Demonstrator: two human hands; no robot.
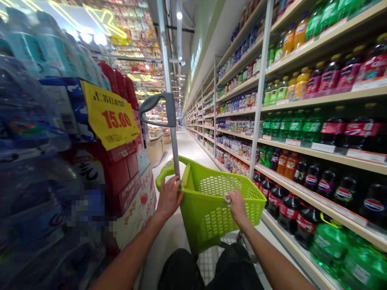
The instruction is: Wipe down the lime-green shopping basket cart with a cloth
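A lime-green plastic shopping basket (250, 201) stands on the floor in front of me, with a grey pull handle (173, 137) rising from its left side. My left hand (168, 197) is closed round the basket's near left rim at the foot of the handle pole. My right hand (237, 207) grips the near right rim, and a small white thing shows at its fingertips. The basket's inside looks bare. My knees in dark trousers sit just below it.
Shelves of soft-drink bottles (317, 181) run along the right. On the left are stacked packs of bottled water (33, 121) and red cartons (127, 161), with a yellow price sign (110, 119) reading 15.00. The tiled aisle (193, 149) stretches ahead.
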